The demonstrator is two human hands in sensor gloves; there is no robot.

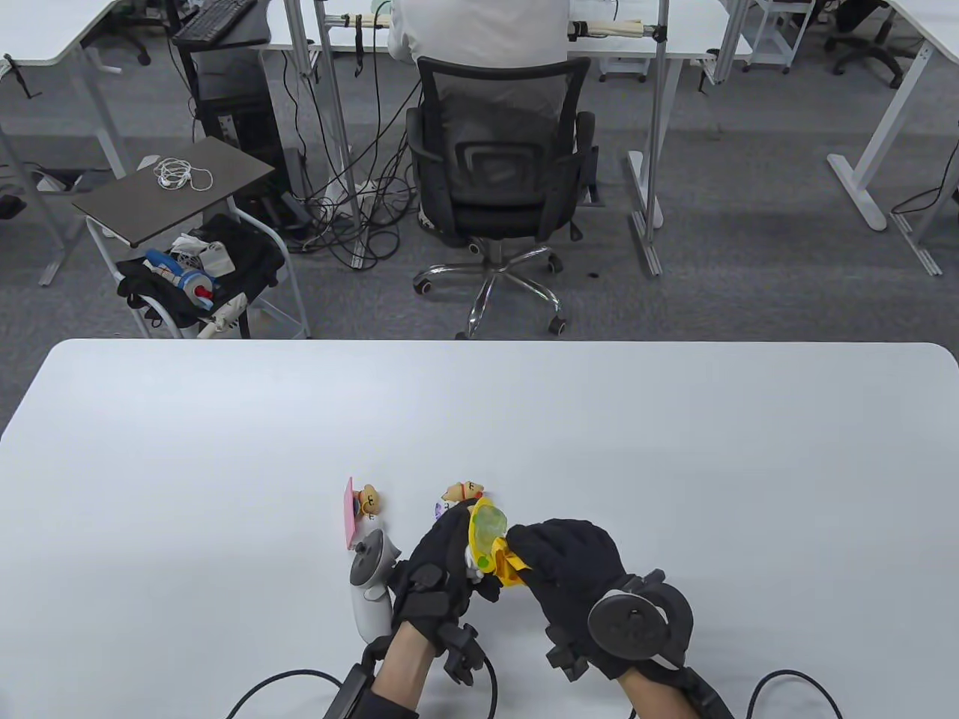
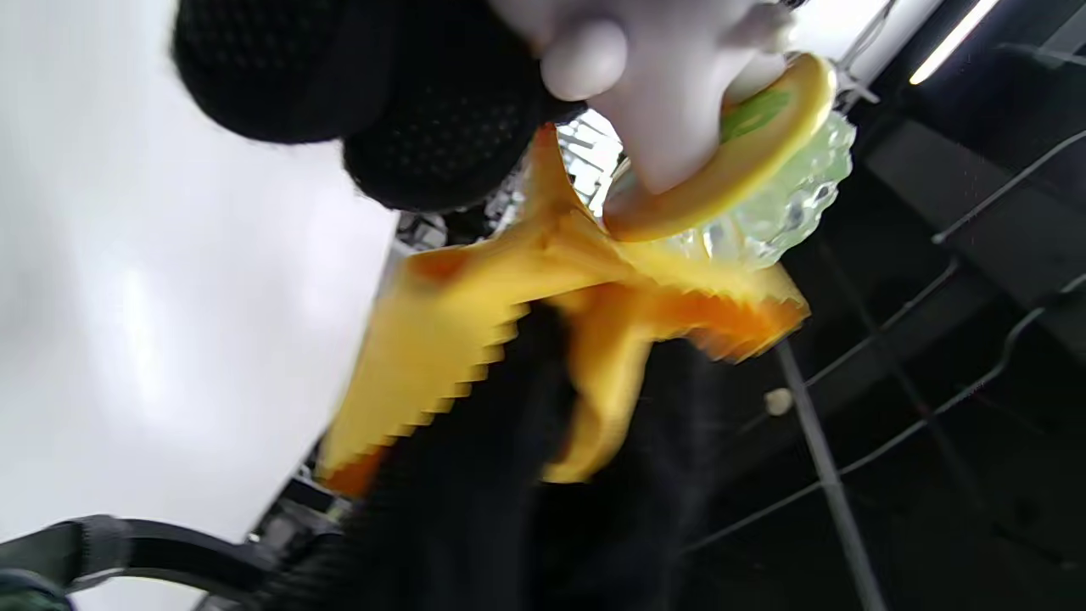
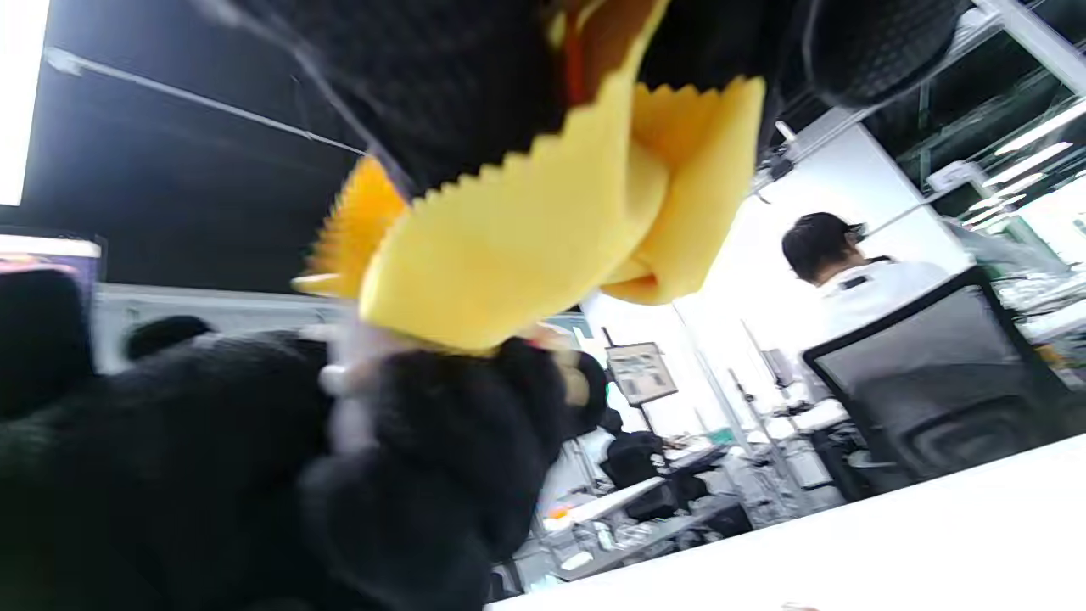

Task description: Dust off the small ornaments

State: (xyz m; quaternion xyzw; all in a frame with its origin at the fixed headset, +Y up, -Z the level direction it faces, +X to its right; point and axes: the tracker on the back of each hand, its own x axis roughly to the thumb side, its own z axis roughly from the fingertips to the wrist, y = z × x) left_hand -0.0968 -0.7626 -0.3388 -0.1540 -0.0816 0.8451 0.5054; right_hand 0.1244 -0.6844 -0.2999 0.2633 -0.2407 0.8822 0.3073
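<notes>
Table view, items listed by descending size. White table: filled the lower half of the frame. Seated person: at upper centre, back to the camera, in a black mesh office chair. Side cart: at upper left, dark top with a white earphone cable on it. Right hand: black glove, lower centre-right, fingers curled round a bunched yellow cloth with pinked edges, which touched the held ornament. Left hand: black glove, lower centre, fingers curled round a yellow-rimmed ornament with a translucent green face, raised above the tabletop between both hands; the left wrist view showed its pale rounded body and knobbly green surface at top centre, cloth directly beneath. Pink-edged ornament: stood on the table just left of the left hand, bearing a small tan figure. Tan figure ornament: on the table just above the left hand's fingers, a small purple piece beside it, partly hidden.
</notes>
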